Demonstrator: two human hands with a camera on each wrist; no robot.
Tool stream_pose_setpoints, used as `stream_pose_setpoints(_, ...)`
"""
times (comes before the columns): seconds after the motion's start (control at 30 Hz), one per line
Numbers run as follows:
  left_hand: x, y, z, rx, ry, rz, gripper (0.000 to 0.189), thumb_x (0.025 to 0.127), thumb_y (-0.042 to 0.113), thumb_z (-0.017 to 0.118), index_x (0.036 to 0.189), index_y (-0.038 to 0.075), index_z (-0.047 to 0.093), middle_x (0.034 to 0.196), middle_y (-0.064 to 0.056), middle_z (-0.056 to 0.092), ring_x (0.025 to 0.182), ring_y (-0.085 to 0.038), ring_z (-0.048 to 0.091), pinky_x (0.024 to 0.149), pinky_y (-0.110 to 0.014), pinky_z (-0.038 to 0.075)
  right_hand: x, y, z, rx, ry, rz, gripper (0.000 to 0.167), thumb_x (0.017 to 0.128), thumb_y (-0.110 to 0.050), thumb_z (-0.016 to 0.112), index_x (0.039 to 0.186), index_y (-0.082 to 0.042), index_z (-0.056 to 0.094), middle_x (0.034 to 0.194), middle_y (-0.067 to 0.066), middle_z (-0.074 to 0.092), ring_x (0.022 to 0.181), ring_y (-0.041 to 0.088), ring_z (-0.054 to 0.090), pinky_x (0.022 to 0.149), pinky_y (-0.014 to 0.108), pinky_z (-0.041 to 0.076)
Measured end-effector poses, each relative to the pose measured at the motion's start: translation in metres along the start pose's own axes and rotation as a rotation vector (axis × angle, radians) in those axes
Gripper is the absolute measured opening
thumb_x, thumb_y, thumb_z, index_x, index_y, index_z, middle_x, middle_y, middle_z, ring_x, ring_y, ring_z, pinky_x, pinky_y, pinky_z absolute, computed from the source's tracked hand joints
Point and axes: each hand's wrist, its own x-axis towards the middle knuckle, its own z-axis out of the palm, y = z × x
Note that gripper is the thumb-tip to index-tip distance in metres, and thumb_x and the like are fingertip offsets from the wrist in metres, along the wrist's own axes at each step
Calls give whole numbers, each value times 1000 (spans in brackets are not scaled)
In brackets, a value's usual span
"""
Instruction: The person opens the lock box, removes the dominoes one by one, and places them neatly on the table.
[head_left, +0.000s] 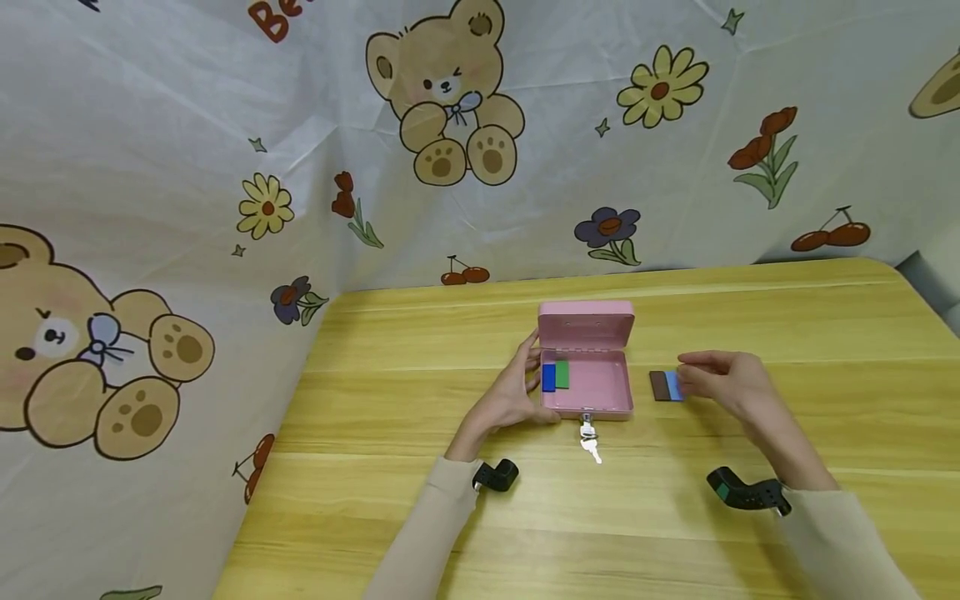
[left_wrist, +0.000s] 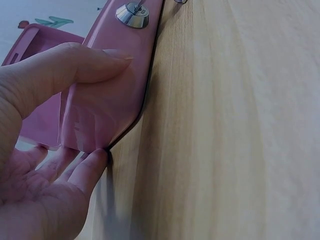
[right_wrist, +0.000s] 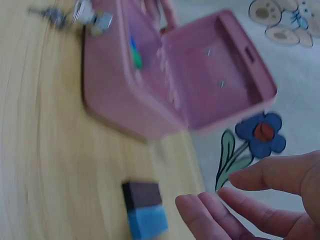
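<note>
A pink metal cash box [head_left: 628,392] stands on the table with its lid [head_left: 585,327] raised. Inside, at its left end, lie a dark blue block [head_left: 549,377] and a green block [head_left: 562,374]. My left hand [head_left: 512,393] grips the box's left end, thumb [left_wrist: 100,65] along the front wall and fingers at the side and bottom edge. To the right of the box, a dark brown block [head_left: 659,386] and a light blue block [right_wrist: 148,222] sit side by side. My right hand [head_left: 731,385] hovers beside the light blue one, fingers loosely bent with nothing between them.
Keys [head_left: 589,440] hang from the lock [left_wrist: 133,15] on the box's front. The wooden table [head_left: 420,350] meets a printed cloth [head_left: 540,225] along its back and left edges. Each wrist carries a small black camera [head_left: 497,476].
</note>
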Motion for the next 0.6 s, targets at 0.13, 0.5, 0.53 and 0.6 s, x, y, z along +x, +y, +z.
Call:
stream_pose_setpoints(0.13,-1,-2,-1,-7,0,1,142,64,-21,88,169,23,4,165,-9,31,152,-30,32,119,-31,41,0,-19,18,93,-34,-40,48,109,-15,56,144,18,49,138,35,58,91,0,72,87,20,62)
stream_pose_setpoints(0.5,-1,-2,-1,-25,-11,13,143,64,-21,88,169,26,4,165,-11,31,152,-32,32,118,-32,44,15,-49,76,180,-170,-23,39,107,-5,55,138,19,53,130,33,65,102,24,75,97,36,62)
stream_pose_setpoints(0.53,-1,-2,-1,-31,-13,15,143,64,-22,88,169,26,4,165,-11,31,152,-32,32,117,-32,44,17,-49,80,177,-174,-7,39,107,-5,55,138,19,54,129,33,65,102,25,75,97,37,62)
stream_pose_setpoints(0.6,-1,-1,-2,-35,-17,18,143,64,-22,87,169,27,4,164,-11,32,152,-31,32,117,-32,44,21,-48,86,177,-184,27,40,107,-6,55,139,17,54,130,33,65,104,27,75,95,38,63)
